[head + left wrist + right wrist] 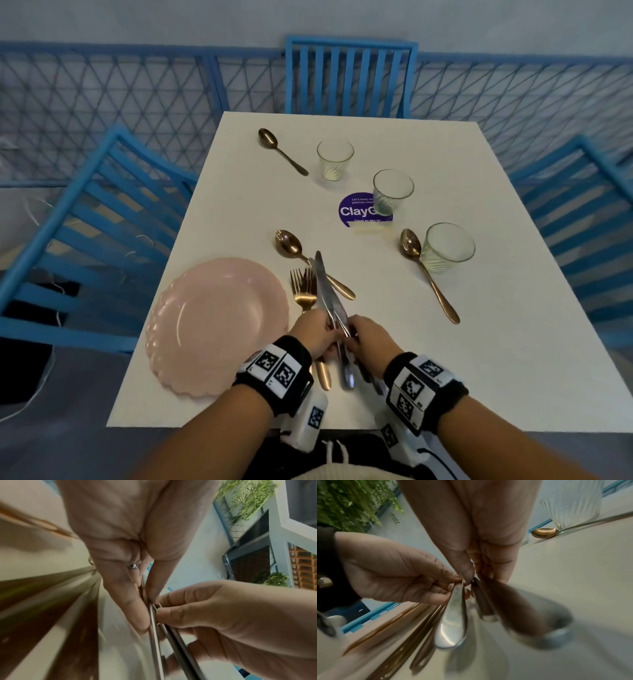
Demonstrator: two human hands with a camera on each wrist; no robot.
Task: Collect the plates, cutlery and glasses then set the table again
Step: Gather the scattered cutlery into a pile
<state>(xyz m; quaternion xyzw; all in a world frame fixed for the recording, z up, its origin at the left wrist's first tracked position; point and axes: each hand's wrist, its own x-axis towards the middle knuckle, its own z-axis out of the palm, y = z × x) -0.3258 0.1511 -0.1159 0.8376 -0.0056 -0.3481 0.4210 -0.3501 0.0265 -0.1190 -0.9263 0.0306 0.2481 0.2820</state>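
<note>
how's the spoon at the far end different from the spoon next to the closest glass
The far spoon looks darker, bronze-brown; the spoon by the nearest glass is brighter copper-gold. The far spoon lies apart from its closest glass, while the near spoon's bowl sits right beside the nearest glass. Both lie flat on the white table, bowls away from the person, handles angled right, untouched by the hands.

In the right wrist view our right hand [481,536] pinches the silver knives [453,615] at their necks, handles fanned toward the camera, and our left hand [393,572] grips them too. Gold handles [412,632] lie blurred below. At the table's [573,588] far edge, a gold spoon [544,532] touches a ribbed glass [573,505].
</note>
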